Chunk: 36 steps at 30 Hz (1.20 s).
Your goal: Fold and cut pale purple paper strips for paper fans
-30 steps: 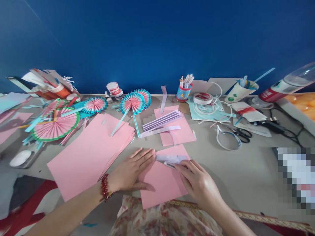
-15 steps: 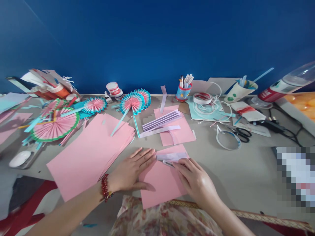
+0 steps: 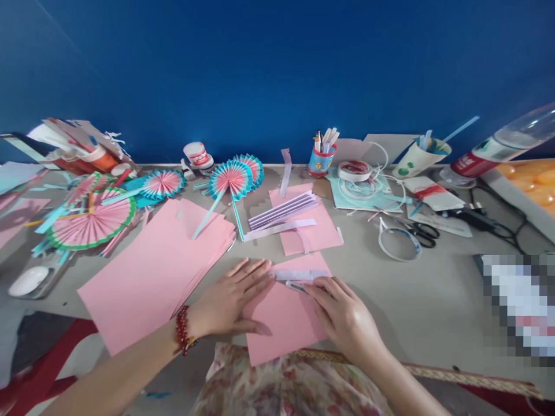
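My left hand (image 3: 236,294) lies flat with fingers spread on the left side of a pink paper sheet (image 3: 288,320). Its fingertips reach the left end of a lilac paper strip (image 3: 299,274) along the sheet's upper part. My right hand (image 3: 340,309) is closed at the sheet's right side, pinching a slim pale tool (image 3: 296,286) that looks like a small utility knife. The tool's rounded end points left, just below the strip. My right fingers cover the rest of it. Beyond lies another pink sheet (image 3: 295,245), with a pleated lilac paper (image 3: 284,211) across it.
A pink paper stack (image 3: 151,271) lies left of my hands. Pleated paper fans (image 3: 229,180) and glue tubs (image 3: 196,153) stand behind. Rightward are a tape roll (image 3: 354,170), a tape loop (image 3: 399,244), scissors (image 3: 425,232), a paper cup (image 3: 418,162) and a tilted bottle (image 3: 481,156).
The lilac strip's right part shows flatter and more clearly now. Both hands keep nearly the same place on the sheet; the whole view has shifted slightly.
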{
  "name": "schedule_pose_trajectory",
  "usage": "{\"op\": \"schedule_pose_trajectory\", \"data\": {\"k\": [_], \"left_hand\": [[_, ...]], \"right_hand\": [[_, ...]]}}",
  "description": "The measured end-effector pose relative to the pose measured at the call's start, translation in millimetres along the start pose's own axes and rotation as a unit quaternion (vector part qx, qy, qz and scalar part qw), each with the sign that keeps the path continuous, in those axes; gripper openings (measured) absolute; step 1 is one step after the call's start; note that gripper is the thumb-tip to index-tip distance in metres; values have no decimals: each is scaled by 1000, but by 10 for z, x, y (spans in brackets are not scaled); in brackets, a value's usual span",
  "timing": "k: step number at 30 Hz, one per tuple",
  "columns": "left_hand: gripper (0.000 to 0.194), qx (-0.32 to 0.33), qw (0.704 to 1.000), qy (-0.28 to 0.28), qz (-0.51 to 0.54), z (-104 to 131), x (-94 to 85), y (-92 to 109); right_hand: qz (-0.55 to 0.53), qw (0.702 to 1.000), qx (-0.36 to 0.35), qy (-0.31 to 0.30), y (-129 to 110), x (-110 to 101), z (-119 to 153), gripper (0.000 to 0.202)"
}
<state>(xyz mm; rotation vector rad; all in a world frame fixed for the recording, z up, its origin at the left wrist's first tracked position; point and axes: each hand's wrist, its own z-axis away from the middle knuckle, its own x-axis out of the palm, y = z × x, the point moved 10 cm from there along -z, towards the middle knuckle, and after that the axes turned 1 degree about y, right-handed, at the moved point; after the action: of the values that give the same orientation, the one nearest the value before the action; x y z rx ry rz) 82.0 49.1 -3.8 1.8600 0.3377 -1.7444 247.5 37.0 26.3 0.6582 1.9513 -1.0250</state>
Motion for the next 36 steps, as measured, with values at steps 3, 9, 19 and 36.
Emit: {"op": "schedule_pose_trajectory", "data": {"k": [3, 9, 19, 36], "left_hand": [[99, 1, 1000, 0, 2, 0, 2, -4], [100, 0, 1000, -9, -2, 4, 25, -14], [102, -9, 1000, -25, -7, 6, 52, -19], [105, -5, 1000, -16, -2, 7, 42, -15]], "right_hand": [[-5, 1000, 0, -9, 18, 8, 1, 34], [-16, 999, -18, -25, 40, 50, 44, 32], [2, 1000, -7, -23, 26, 50, 53, 30], [-5, 1000, -19, -19, -45, 85, -2, 31]]}}
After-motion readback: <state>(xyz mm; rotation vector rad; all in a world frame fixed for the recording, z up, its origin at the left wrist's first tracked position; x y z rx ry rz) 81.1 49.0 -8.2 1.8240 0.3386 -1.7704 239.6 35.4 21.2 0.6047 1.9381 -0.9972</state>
